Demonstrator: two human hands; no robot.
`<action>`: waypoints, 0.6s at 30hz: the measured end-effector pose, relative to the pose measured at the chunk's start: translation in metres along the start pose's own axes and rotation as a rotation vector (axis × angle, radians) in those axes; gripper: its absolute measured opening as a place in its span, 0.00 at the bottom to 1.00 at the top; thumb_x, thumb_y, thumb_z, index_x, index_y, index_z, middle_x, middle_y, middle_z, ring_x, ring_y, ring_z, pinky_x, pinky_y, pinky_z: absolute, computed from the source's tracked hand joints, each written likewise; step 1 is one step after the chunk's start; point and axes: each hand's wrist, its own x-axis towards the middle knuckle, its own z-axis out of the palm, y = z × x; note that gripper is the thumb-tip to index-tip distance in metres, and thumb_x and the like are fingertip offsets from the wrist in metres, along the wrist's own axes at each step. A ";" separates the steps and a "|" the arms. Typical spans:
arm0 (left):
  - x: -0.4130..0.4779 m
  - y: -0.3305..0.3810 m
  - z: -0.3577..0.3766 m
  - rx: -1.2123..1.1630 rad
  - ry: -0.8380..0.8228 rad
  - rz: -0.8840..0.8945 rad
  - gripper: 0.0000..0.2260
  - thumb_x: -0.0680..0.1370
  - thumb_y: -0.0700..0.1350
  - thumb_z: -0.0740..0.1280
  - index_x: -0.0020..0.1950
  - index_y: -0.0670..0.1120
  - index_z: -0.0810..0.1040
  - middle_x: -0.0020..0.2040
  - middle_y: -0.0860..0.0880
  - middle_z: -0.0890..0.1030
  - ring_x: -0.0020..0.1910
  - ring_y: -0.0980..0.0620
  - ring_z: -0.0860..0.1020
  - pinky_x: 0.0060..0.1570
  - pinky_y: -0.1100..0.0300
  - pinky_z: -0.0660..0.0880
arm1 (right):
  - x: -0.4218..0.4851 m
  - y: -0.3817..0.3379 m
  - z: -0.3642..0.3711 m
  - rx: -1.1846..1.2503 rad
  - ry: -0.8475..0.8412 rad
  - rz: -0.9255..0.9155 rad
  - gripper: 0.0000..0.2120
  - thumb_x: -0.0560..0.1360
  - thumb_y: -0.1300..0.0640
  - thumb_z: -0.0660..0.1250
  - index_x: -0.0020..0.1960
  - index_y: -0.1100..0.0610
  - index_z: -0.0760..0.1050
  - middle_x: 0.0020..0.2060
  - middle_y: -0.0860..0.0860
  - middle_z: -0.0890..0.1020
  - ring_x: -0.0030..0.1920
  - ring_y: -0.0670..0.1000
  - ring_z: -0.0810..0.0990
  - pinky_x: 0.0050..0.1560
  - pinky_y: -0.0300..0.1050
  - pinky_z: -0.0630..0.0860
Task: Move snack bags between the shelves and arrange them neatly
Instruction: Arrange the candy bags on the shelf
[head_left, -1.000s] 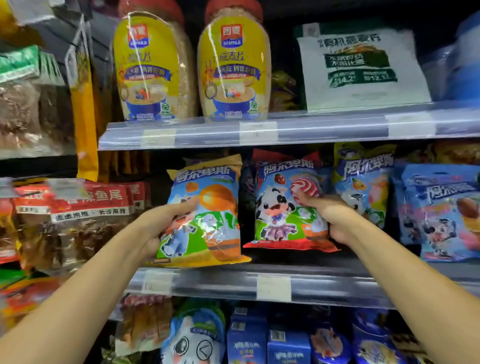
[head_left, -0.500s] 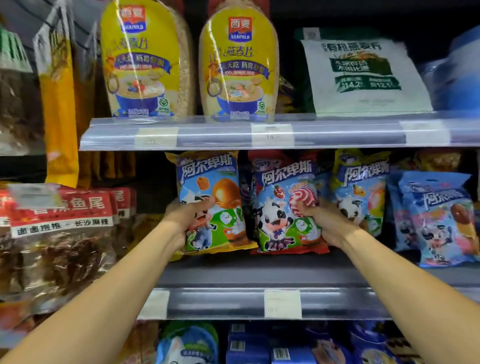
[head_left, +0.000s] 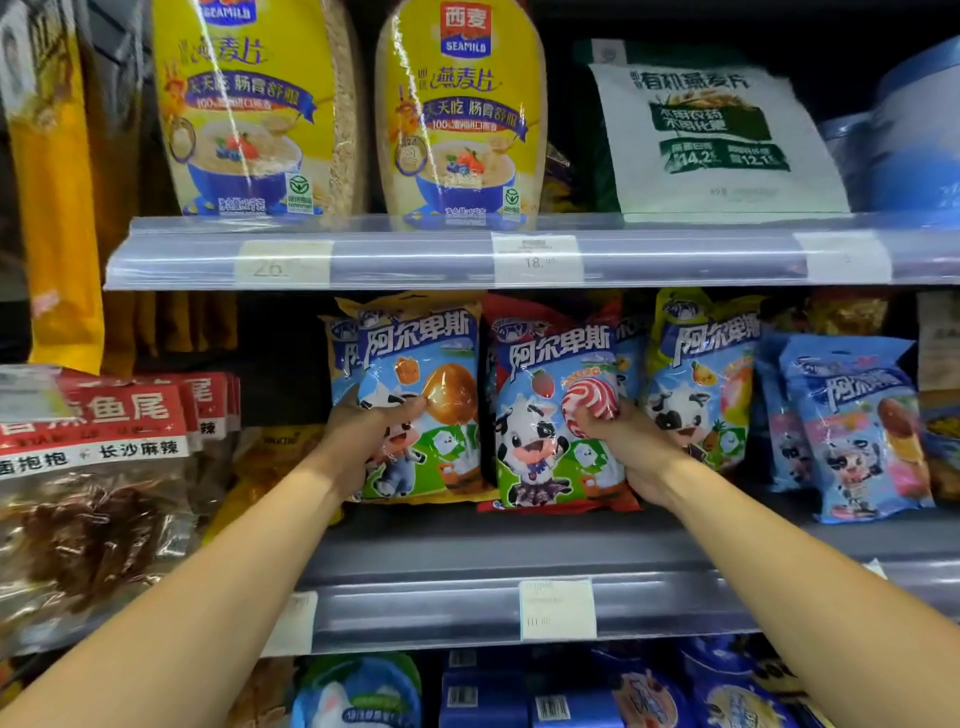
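Snack bags (head_left: 543, 358) stand side by side on the middle shelf (head_left: 493, 545); the left grip (head_left: 363, 441) curls round the orange-edged bag (head_left: 431, 332), the right grip (head_left: 636, 449) round the red-edged bag (head_left: 535, 447). Best to push both back evenly, bases flat, fronts level with their neighbours (head_left: 701, 395).

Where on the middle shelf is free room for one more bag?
The bare shelf strip between the candy bags and the price rail. Also the dark gap left of the orange-edged bag. Right of the red-edged bag, bags overlap.
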 end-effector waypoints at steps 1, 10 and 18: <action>0.000 0.001 -0.001 -0.002 0.000 0.003 0.21 0.68 0.40 0.78 0.60 0.45 0.79 0.51 0.48 0.86 0.47 0.51 0.85 0.42 0.60 0.80 | 0.000 0.003 0.000 -0.018 0.016 -0.007 0.14 0.74 0.51 0.72 0.57 0.48 0.71 0.58 0.48 0.80 0.59 0.49 0.77 0.51 0.42 0.75; -0.003 0.002 -0.003 -0.012 0.005 0.038 0.24 0.67 0.39 0.78 0.62 0.44 0.78 0.52 0.47 0.85 0.51 0.48 0.84 0.52 0.54 0.79 | -0.038 0.000 0.006 -0.589 0.250 -0.152 0.28 0.75 0.45 0.67 0.70 0.56 0.66 0.64 0.58 0.76 0.63 0.60 0.75 0.59 0.50 0.72; -0.004 -0.006 -0.002 -0.045 0.050 0.014 0.23 0.67 0.39 0.78 0.61 0.43 0.78 0.51 0.47 0.86 0.49 0.47 0.85 0.53 0.53 0.80 | -0.144 0.045 0.011 -1.156 0.161 -0.510 0.28 0.74 0.35 0.53 0.66 0.50 0.71 0.58 0.46 0.74 0.60 0.49 0.72 0.65 0.47 0.64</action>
